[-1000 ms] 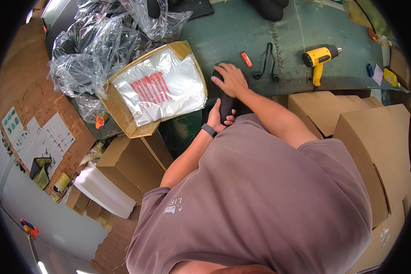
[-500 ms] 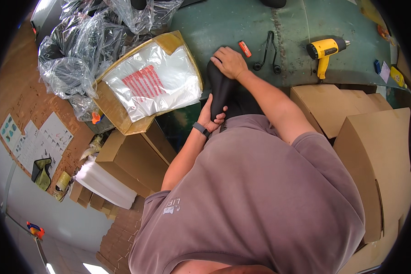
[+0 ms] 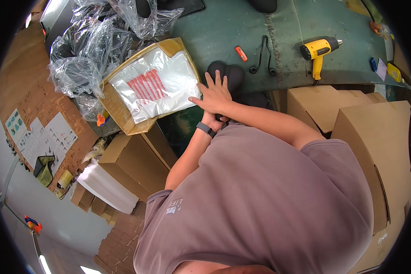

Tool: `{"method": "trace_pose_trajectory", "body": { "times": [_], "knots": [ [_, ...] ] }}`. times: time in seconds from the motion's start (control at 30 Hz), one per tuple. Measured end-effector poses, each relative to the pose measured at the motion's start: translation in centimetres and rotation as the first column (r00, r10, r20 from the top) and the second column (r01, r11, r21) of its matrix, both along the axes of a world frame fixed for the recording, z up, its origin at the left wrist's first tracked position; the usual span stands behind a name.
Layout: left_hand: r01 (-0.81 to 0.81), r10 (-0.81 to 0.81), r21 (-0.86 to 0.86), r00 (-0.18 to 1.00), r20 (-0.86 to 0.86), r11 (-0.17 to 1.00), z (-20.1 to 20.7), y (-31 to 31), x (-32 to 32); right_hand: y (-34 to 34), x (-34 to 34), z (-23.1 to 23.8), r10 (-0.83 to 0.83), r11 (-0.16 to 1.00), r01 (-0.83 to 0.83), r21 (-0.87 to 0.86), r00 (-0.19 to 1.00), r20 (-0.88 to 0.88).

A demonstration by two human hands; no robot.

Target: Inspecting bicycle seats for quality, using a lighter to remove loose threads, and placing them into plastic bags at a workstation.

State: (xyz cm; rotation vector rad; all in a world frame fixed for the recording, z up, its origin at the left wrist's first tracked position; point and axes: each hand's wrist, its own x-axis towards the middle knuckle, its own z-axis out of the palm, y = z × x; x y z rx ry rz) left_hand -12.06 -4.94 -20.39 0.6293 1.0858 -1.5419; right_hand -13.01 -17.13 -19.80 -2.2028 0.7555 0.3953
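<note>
black and padded, the seat (image 3: 235,76) is by the edge of the bench (image 3: 290,50). flat across it lies the right hand (image 3: 216,97), fingers spread, forearm slanting leftward; the left hand (image 3: 210,120) is tucked beneath that wrist, its fingers too hidden to tell their grip.

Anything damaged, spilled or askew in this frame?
Slightly: the green tabletop has a ragged seam left of the yellow heat gun, suggesting wear. No spill shows; the black padded piece under the right hand looks undamaged.
</note>
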Motion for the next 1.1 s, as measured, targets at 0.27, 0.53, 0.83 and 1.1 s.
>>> {"method": "trace_pose_trajectory", "body": {
  "times": [0.27,0.53,0.83,1.1],
  "knots": [
    [-0.044,0.045,-0.015,0.999,0.006,0.999,-0.7,1.1,-1.1,-4.7,1.3,-5.5,-0.085,0.995,0.075,0.072,0.985,0.152],
    [-0.024,0.027,0.075,0.998,-0.050,0.997,-1.1,2.0,-1.4,-8.0,5.4,-13.2,0.100,0.994,-0.085,-0.067,0.959,0.264],
    [0.114,-0.094,-0.163,0.988,0.125,0.980,4.8,3.1,2.9,-17.3,5.9,-12.5,-0.583,0.453,0.313,0.835,0.812,0.012],
    [0.144,0.057,-0.406,0.894,0.444,0.902,15.2,0.3,5.5,-20.5,-3.7,1.6,-0.797,0.176,0.257,0.950,0.604,-0.016]
  ]
}}
